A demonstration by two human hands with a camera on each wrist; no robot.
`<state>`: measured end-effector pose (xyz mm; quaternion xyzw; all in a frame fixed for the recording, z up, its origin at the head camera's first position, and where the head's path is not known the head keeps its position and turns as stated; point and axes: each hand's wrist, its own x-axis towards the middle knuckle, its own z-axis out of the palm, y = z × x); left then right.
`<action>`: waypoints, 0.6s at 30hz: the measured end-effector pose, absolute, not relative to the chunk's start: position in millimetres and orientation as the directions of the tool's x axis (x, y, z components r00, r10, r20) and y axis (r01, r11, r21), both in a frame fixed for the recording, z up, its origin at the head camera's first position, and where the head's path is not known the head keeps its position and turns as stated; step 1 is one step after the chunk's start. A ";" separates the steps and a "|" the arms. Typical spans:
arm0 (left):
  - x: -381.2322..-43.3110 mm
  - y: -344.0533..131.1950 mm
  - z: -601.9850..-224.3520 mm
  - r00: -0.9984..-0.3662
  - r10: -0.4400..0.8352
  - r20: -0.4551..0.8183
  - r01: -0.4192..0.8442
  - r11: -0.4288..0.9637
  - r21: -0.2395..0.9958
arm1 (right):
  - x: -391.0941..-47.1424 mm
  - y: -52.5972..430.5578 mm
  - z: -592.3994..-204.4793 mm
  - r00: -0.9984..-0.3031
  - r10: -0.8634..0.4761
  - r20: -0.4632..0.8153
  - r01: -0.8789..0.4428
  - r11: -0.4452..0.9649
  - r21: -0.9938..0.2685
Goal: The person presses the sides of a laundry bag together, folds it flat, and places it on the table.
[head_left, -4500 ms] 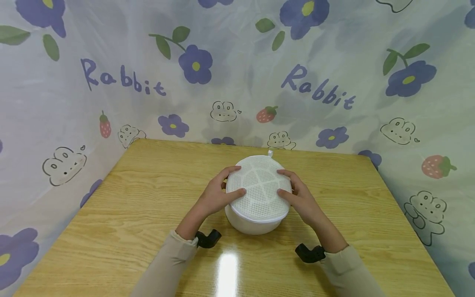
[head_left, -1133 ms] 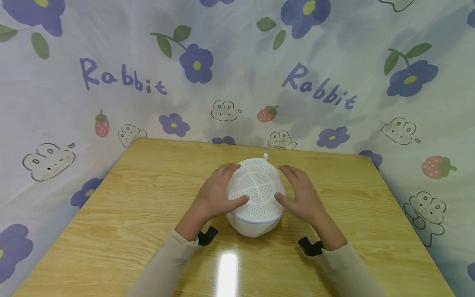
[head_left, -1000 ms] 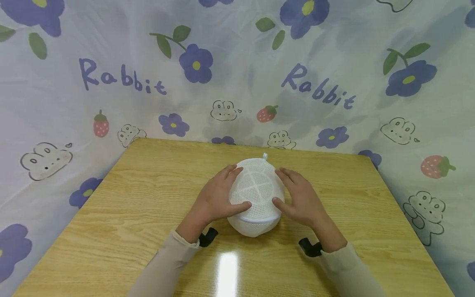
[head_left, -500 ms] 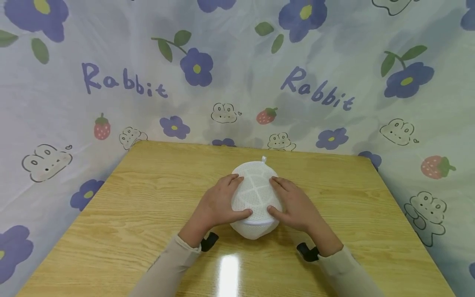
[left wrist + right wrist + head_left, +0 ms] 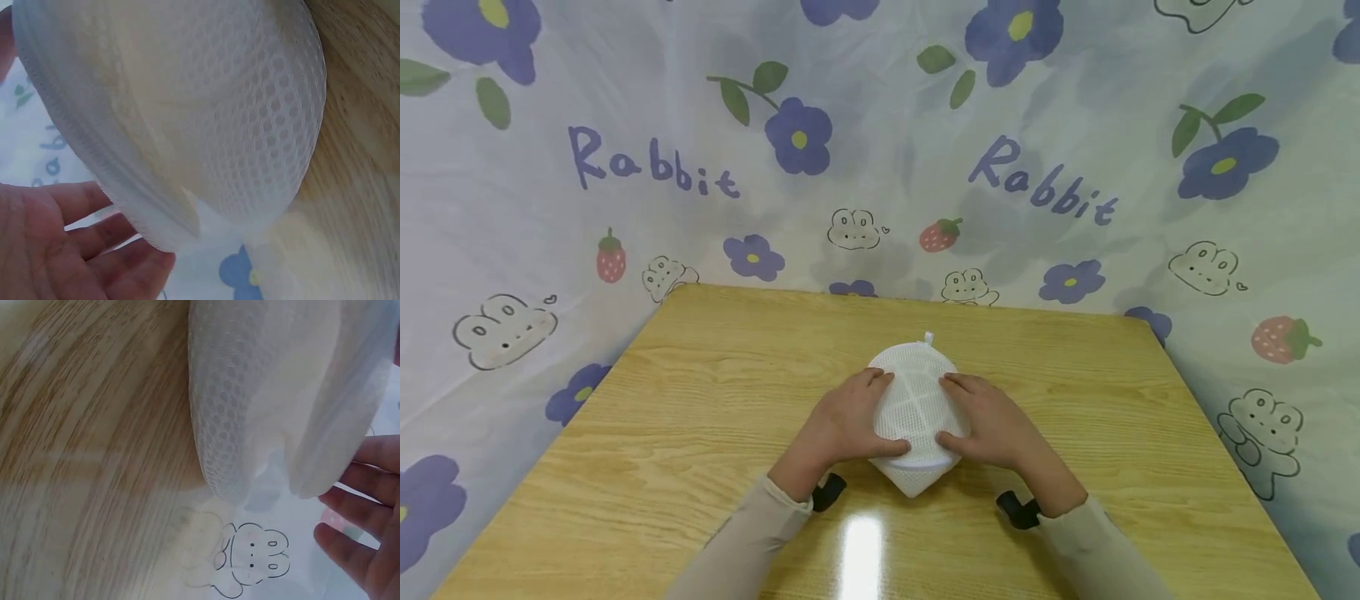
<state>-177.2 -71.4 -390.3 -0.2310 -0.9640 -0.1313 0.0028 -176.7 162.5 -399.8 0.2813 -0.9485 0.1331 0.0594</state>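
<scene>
A rounded white mesh laundry bag with a piped rim sits on the table in the head view. It looks squeezed narrow, its near end bulging to a point, and a small white loop tab stands at its far edge. My left hand holds its left side, thumb over the mesh top. On the opposite side my right hand grips likewise, thumb on the near part of the top. Each wrist view shows fingers at the bag's rim, beside the honeycomb mesh wall; the bag's inside is hidden.
The wood-grain table stretches out around the bag. Behind and beside it hangs a pale curtain printed with purple flowers, rabbits and strawberries. A black wrist mount sits at the left cuff, another black mount at the right.
Both hands have closed in on the bag and come nearer to me. Squeezed between them, the bag has narrowed from its wide round shape, and its near end has become pointed.
</scene>
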 end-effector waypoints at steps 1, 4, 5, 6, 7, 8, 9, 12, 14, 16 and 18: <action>-177.6 -70.8 -391.1 -0.895 0.443 0.053 0.441 0.861 0.254 | -177.0 162.3 -400.6 -0.834 -0.521 0.183 -0.551 0.805 -0.220; -178.7 -69.0 -394.1 -0.895 0.445 0.016 0.434 0.864 0.254 | -177.8 160.8 -402.6 -0.832 -0.527 0.171 -0.554 0.804 -0.218; -178.9 -68.3 -395.1 -0.896 0.443 0.004 0.430 0.867 0.253 | -178.1 160.2 -403.5 -0.831 -0.531 0.166 -0.556 0.802 -0.220; -179.0 -67.5 -396.1 -0.898 0.440 -0.010 0.424 0.871 0.249 | -178.4 159.6 -404.5 -0.832 -0.532 0.157 -0.555 0.803 -0.219; -179.0 -66.8 -397.1 -0.898 0.440 -0.022 0.421 0.873 0.246 | -178.3 159.1 -405.6 -0.834 -0.532 0.145 -0.551 0.806 -0.217; -179.0 -66.0 -398.0 -0.898 0.440 -0.035 0.419 0.875 0.242 | -178.2 158.6 -406.6 -0.838 -0.530 0.128 -0.545 0.810 -0.216; -179.1 -65.2 -398.8 -0.897 0.440 -0.045 0.418 0.876 0.241 | -178.1 158.2 -407.6 -0.840 -0.530 0.114 -0.541 0.812 -0.216; -179.2 -63.5 -400.4 -0.894 0.444 -0.063 0.418 0.876 0.241 | -177.3 157.4 -409.4 -0.848 -0.525 0.079 -0.529 0.822 -0.213; -179.5 -63.2 -401.3 -0.895 0.441 -0.071 0.413 0.877 0.245 | -176.8 157.0 -409.4 -0.849 -0.524 0.075 -0.526 0.822 -0.219; -180.1 -63.7 -402.1 -0.898 0.434 -0.077 0.406 0.883 0.237 | -176.9 156.5 -409.1 -0.849 -0.524 0.075 -0.527 0.823 -0.214; -180.7 -64.7 -402.3 -0.900 0.428 -0.082 0.400 0.887 0.233 | -177.0 156.2 -408.5 -0.847 -0.527 0.077 -0.530 0.822 -0.210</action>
